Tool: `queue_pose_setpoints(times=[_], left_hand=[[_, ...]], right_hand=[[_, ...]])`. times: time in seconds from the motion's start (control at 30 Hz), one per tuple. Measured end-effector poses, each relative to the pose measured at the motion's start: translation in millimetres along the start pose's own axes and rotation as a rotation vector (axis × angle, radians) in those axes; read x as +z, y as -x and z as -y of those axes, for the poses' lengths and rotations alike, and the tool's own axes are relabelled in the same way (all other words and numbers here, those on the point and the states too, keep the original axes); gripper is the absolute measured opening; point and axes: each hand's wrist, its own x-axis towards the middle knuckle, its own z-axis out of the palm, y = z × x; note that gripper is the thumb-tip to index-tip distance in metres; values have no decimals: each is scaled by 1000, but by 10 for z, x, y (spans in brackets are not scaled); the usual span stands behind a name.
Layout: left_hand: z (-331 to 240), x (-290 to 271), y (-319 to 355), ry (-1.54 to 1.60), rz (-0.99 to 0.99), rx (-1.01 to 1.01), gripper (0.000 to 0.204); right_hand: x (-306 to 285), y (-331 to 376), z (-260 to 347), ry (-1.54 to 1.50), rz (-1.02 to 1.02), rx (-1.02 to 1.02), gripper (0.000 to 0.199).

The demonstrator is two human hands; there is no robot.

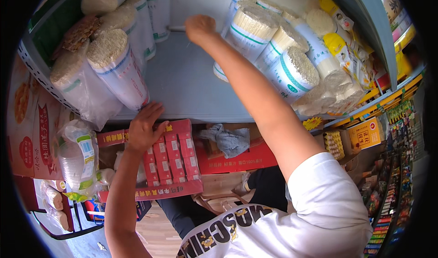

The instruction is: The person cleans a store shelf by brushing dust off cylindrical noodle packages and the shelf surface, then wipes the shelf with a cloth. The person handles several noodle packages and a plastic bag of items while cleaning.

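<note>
Grey shelf [182, 85], as I observe it from above through the remote head camera. The palm and fingertips of the right hand [200, 28] are turned from my view and slightly blurred; the fingers appear curled inward, but I cannot tell whether they grasp anything. The right arm [258, 96] partly hides the white-wrapped bundles [251, 32] at the shelf's right. The left forearm [124, 185], cut off below, crosses in front of the red boxes [182, 144] on the shelf's near side. Pose: the right arm stretches from a white sleeve [324, 185] across the shelf, its hand toward the back. The left hand [147, 128], fingers released and slightly spread, reaches the shelf's front edge, just beside the foot of a paper-wrapped bundle [118, 78] at the shelf's left. A grey-blue cloth [228, 139] lies crumpled on the shelf's near side.
</note>
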Motion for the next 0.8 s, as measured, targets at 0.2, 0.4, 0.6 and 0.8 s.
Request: queue_pose_setpoints(times=[0.2, 0.4, 0.6, 0.8], left_hand=[[-36, 40, -67, 37, 1, 23, 38], [-8, 1, -25, 21, 8, -14, 39], [34, -1, 13, -6, -6, 2, 39], [-16, 39, -50, 35, -11, 7, 40]], right_hand=[[589, -361, -552, 144, 5, 171, 21], [530, 221, -106, 52, 57, -109, 20], [234, 532, 133, 73, -133, -207, 17], [510, -435, -546, 118, 70, 264, 20]])
